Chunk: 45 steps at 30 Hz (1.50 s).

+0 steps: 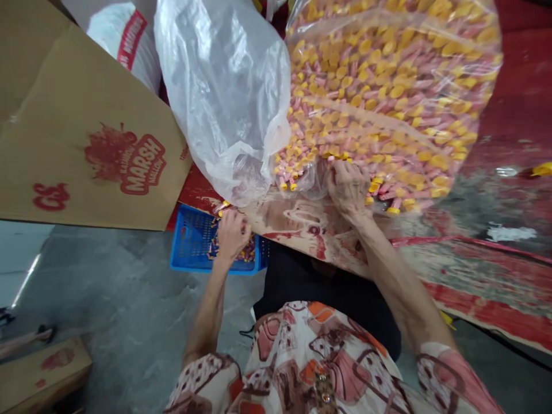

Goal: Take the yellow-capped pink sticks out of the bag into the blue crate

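Note:
A big clear plastic bag [388, 86] full of small pink tubes with yellow caps lies on a red worn table [474, 270]. My right hand [347, 187] is curled at the bag's lower edge among the tubes, fingers closed on something I cannot make out. My left hand [232, 233] is closed in a loose fist over a blue plastic basket [190, 244] that holds several of the same small pieces; what it grips is hidden. An empty crumpled clear bag [224, 98] hangs between the two hands.
A brown cardboard box [81, 132] printed "MARSH" in red stands at the left. A white sack [125, 40] is behind it. Another small carton [41, 374] sits on the grey concrete floor at lower left.

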{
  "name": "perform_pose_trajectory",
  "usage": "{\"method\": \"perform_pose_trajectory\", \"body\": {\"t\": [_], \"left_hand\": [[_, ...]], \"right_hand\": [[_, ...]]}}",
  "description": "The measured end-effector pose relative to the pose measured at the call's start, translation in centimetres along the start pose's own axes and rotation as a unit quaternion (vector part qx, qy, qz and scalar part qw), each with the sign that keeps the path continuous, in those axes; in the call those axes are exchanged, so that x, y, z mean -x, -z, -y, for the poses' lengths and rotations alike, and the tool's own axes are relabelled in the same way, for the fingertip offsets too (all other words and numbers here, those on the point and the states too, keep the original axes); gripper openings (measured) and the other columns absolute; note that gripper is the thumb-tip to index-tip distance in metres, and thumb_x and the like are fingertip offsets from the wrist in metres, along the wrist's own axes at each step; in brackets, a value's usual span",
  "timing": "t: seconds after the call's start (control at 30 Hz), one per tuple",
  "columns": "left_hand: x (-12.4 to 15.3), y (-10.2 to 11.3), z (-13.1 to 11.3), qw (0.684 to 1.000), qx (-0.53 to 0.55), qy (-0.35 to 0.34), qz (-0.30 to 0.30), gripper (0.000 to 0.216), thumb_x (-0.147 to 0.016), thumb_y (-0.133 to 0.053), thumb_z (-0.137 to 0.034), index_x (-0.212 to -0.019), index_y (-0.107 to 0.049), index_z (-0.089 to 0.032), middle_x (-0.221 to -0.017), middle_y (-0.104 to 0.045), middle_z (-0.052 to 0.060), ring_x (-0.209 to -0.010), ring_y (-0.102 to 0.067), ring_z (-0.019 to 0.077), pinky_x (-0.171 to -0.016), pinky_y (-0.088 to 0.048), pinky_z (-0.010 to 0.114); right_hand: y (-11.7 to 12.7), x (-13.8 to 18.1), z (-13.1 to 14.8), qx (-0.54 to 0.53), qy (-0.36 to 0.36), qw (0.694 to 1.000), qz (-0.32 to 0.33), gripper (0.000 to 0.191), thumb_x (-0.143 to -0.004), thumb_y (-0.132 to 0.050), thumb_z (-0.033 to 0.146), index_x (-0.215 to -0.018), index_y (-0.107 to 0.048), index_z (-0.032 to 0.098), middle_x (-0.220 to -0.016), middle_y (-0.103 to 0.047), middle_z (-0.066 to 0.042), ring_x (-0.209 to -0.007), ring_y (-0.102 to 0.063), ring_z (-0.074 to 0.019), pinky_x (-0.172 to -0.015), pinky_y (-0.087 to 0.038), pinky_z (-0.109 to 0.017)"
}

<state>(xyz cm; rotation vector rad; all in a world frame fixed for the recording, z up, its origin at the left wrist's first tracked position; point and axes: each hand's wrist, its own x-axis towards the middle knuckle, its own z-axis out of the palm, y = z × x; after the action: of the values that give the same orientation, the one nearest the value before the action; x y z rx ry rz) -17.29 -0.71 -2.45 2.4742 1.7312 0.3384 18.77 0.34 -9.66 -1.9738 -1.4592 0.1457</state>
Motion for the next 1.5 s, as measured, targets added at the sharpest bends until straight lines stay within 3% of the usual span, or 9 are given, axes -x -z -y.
{"method": "perform_pose_trajectory", "body": {"t": [0.17, 0.4, 0.53, 0.7, 0.83, 0.97, 1.13, 1.33, 1.5], "left_hand": [[-1.6, 0.7, 3.8, 0.996, 0.028, 0.059, -0.068, 0.008, -0.107, -0.060, -0.025, -0.102, -0.067, -0.025, -0.123, -0.073, 0.016, -0.126, -0.067, 0.0360, -0.117, -0.055, 0.054], [-19.2, -6.4, 1.9, 0.968, 0.208, 0.091, -0.105, 0.016, -0.107, -0.063, -0.011, -0.119, -0.067, -0.020, -0.132, -0.070, 0.015, -0.147, -0.060, 0.0325, -0.140, -0.039, 0.052], [-23.5, -7.9, 2.5, 0.958, 0.249, 0.130, -0.065, 0.016, -0.101, -0.072, -0.009, -0.102, -0.063, -0.022, -0.124, -0.071, 0.015, -0.147, -0.061, 0.0351, -0.141, -0.038, 0.056], [-18.3, -6.0, 0.9, 0.940, 0.322, 0.109, -0.033, 0.020, -0.095, -0.080, -0.019, -0.105, -0.063, -0.026, -0.107, -0.075, 0.005, -0.110, -0.075, 0.0252, -0.113, -0.062, 0.042], [-11.9, -5.2, -4.0, 0.850, 0.509, 0.123, 0.052, 0.025, -0.096, -0.080, -0.030, -0.112, -0.062, -0.025, -0.095, -0.074, 0.000, -0.075, -0.073, 0.0161, -0.079, -0.065, 0.032], [-9.3, -5.2, -8.4, 0.767, 0.626, 0.104, 0.092, 0.028, -0.103, -0.080, -0.040, -0.113, -0.060, -0.023, -0.093, -0.073, 0.000, -0.078, -0.079, 0.0175, -0.081, -0.068, 0.034], [-9.0, -5.2, -10.9, 0.743, 0.656, 0.101, 0.086, 0.035, -0.103, -0.089, -0.044, -0.114, -0.064, -0.022, -0.087, -0.073, -0.002, -0.074, -0.075, 0.0133, -0.078, -0.065, 0.027], [-8.9, -6.1, -11.6, 0.766, 0.627, 0.067, 0.126, 0.031, -0.109, -0.083, -0.048, -0.115, -0.068, -0.021, -0.079, -0.069, -0.003, -0.066, -0.066, 0.0121, -0.065, -0.057, 0.022], [-8.8, -8.4, -13.1, 0.911, 0.390, -0.084, 0.102, 0.006, -0.110, -0.072, -0.026, -0.108, -0.068, -0.022, -0.106, -0.074, 0.007, -0.099, -0.075, 0.0211, -0.094, -0.065, 0.033]], "right_hand": [[-1.6, -0.1, 0.2, 0.013, -0.043, 0.999, -0.024, 0.040, -0.117, -0.049, 0.042, -0.141, -0.073, 0.019, -0.130, -0.078, -0.019, -0.104, -0.069, -0.0314, -0.088, -0.049, -0.041], [-3.1, -2.2, -1.1, 0.016, -0.017, 1.000, -0.008, 0.033, -0.115, -0.056, 0.043, -0.128, -0.077, 0.022, -0.126, -0.076, -0.015, -0.102, -0.067, -0.0283, -0.084, -0.048, -0.038], [-1.8, -1.7, -1.2, -0.039, -0.018, 0.999, -0.001, 0.026, -0.115, -0.056, 0.043, -0.106, -0.071, 0.024, -0.112, -0.075, -0.012, -0.095, -0.066, -0.0273, -0.085, -0.050, -0.039], [-0.2, 0.4, 0.4, -0.067, -0.013, 0.998, -0.009, 0.025, -0.118, -0.052, 0.042, -0.103, -0.064, 0.026, -0.113, -0.076, -0.014, -0.098, -0.063, -0.0274, -0.092, -0.050, -0.042], [-0.6, 1.6, 1.9, -0.065, -0.039, 0.997, 0.028, 0.019, -0.110, -0.058, 0.035, -0.094, -0.056, 0.026, -0.112, -0.077, -0.017, -0.097, -0.062, -0.0264, -0.095, -0.047, -0.043], [-0.8, 2.8, 3.9, -0.230, -0.098, 0.968, -0.035, 0.030, -0.112, -0.056, 0.052, -0.097, -0.057, 0.026, -0.098, -0.072, -0.008, -0.084, -0.058, -0.0205, -0.083, -0.048, -0.036], [-0.6, 4.6, 5.0, -0.395, -0.176, 0.901, -0.035, 0.051, -0.107, -0.064, 0.073, -0.089, -0.054, 0.026, -0.079, -0.055, 0.004, -0.074, -0.050, -0.0153, -0.072, -0.043, -0.029], [0.2, 5.3, 3.4, -0.411, -0.157, 0.897, 0.024, 0.051, -0.109, -0.066, 0.071, -0.089, -0.060, 0.025, -0.074, -0.054, 0.005, -0.069, -0.049, -0.0142, -0.069, -0.043, -0.028], [1.7, 7.2, 1.9, -0.232, -0.055, 0.970, -0.044, 0.045, -0.122, -0.048, 0.054, -0.100, -0.072, 0.023, -0.111, -0.074, -0.010, -0.103, -0.070, -0.0225, -0.093, -0.057, -0.036]]}}
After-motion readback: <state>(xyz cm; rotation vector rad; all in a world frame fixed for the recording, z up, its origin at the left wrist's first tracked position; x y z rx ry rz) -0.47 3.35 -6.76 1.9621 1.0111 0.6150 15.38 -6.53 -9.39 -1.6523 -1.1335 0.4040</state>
